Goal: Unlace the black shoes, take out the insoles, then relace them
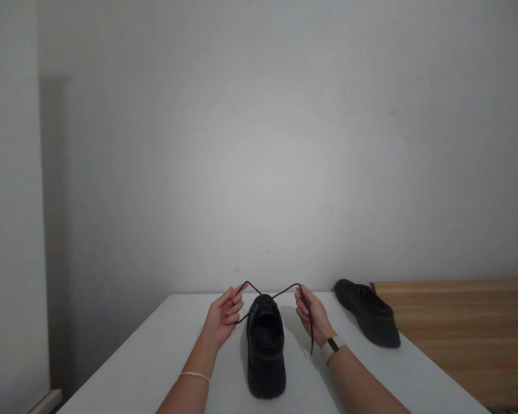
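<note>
A black lace-up shoe [265,351] stands on the white table [155,356], heel toward me. My left hand [224,315] is closed, pinching one end of the black shoelace [252,287] and pulling it up and to the left. On the other side, my right hand [311,313] pinches the other lace end, drawn up and to the right, and its loose tail hangs down past my wrist. Both hands hover just above the shoe's tongue, one on each side.
A second black shoe [366,313] lies at the table's back right. A wooden surface [466,333] adjoins the table on the right. A plain grey wall [259,144] rises right behind. A bracelet is on my left wrist and a watch on my right.
</note>
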A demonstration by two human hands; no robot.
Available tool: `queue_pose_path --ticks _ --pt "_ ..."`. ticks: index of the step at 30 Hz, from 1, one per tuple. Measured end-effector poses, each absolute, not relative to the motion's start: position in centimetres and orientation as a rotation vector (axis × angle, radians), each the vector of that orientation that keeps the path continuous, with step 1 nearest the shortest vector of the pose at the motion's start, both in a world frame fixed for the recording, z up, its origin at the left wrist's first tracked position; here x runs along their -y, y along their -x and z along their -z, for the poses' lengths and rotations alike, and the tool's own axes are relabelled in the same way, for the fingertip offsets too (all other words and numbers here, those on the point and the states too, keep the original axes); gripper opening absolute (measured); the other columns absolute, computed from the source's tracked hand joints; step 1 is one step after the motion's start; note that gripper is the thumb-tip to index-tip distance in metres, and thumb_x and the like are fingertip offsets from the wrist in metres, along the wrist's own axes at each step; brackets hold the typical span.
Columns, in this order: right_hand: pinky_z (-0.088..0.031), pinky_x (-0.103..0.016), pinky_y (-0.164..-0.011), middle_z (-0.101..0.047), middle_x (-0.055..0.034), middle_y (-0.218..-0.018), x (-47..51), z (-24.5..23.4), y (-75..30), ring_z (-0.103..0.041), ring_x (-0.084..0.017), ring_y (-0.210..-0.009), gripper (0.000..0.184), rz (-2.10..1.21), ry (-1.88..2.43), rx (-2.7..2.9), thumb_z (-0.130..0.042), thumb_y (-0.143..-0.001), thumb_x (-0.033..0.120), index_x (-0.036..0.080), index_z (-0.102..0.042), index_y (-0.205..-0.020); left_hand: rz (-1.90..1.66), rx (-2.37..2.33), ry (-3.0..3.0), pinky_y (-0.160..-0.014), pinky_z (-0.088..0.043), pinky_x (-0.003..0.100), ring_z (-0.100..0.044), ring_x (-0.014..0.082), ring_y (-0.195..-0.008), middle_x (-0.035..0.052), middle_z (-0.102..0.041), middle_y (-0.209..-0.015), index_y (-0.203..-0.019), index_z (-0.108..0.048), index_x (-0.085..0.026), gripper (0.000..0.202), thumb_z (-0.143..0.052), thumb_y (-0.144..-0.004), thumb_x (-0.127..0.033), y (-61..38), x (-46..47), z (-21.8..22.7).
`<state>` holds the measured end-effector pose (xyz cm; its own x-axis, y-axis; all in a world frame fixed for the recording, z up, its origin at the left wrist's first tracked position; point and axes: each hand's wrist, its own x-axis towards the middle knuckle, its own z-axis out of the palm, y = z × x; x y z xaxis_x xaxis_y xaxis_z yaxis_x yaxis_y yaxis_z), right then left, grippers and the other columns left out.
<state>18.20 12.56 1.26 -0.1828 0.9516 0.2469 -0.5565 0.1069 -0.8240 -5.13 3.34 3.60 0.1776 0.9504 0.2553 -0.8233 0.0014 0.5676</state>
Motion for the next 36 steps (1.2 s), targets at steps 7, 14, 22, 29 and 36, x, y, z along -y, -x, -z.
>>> queue_pose_path --ticks 7,14,22,29,36 --pt "-0.029 -0.023 -0.041 -0.059 -0.0030 -0.067 -11.4 -1.4 -17.5 -0.039 -0.008 -0.043 0.040 -1.509 0.459 1.199 -0.058 -0.076 0.055 0.016 -0.061 -0.073 -1.345 -0.103 -0.651 -0.019 -0.020 0.004 -0.037 0.0048 -0.042 0.0014 -0.044 -0.072 -0.136 -0.037 -0.016 0.043 -0.033 -0.093 -0.015 5.1 -1.8 -4.2" --pt "-0.039 -0.025 -0.048 -0.062 -0.0049 -0.075 -11.8 -0.3 -17.0 -0.049 -0.012 -0.053 0.034 -1.492 0.499 1.244 -0.066 -0.071 0.049 0.016 -0.066 -0.077 -1.505 -0.335 -0.855 -0.028 -0.026 0.009 -0.036 0.0047 -0.046 0.0010 -0.047 -0.070 -0.092 -0.066 -0.015 0.025 -0.050 -0.089 -0.033 4.7 -2.6 -4.0" --pt "-0.042 -0.024 -0.053 -0.063 -0.0025 -0.074 -12.7 1.6 -16.3 -0.053 -0.012 -0.060 0.030 -1.407 0.624 1.371 -0.076 -0.062 0.040 0.017 -0.068 -0.080 -1.616 -1.097 -1.345 -0.048 -0.038 0.024 -0.049 0.0128 -0.048 0.0043 -0.052 -0.049 -0.037 -0.049 -0.016 0.064 -0.048 -0.075 -0.067 3.0 -5.4 -1.5" --pt "-0.042 -0.023 -0.051 -0.067 -0.0053 -0.077 -12.5 2.1 -15.9 -0.057 -0.015 -0.063 0.037 -1.393 0.628 1.468 -0.070 -0.068 0.048 0.017 -0.069 -0.086 -1.705 -1.354 -1.168 -0.039 -0.033 0.022 -0.042 0.0106 -0.040 -0.0034 -0.047 -0.045 -0.058 -0.059 -0.016 0.045 -0.064 -0.061 -0.061 2.6 -7.1 0.7" --pt "-0.038 -0.022 -0.048 -0.068 -0.0060 -0.076 -12.9 1.8 -16.0 -0.056 -0.015 -0.062 0.032 -1.201 0.719 1.523 -0.067 -0.069 0.045 0.016 -0.071 -0.082 -1.626 -1.336 -1.346 -0.047 -0.036 0.023 -0.053 0.0152 -0.050 0.0043 -0.064 -0.056 -0.072 -0.071 -0.011 0.039 -0.071 -0.061 -0.049 2.6 -7.2 1.2"
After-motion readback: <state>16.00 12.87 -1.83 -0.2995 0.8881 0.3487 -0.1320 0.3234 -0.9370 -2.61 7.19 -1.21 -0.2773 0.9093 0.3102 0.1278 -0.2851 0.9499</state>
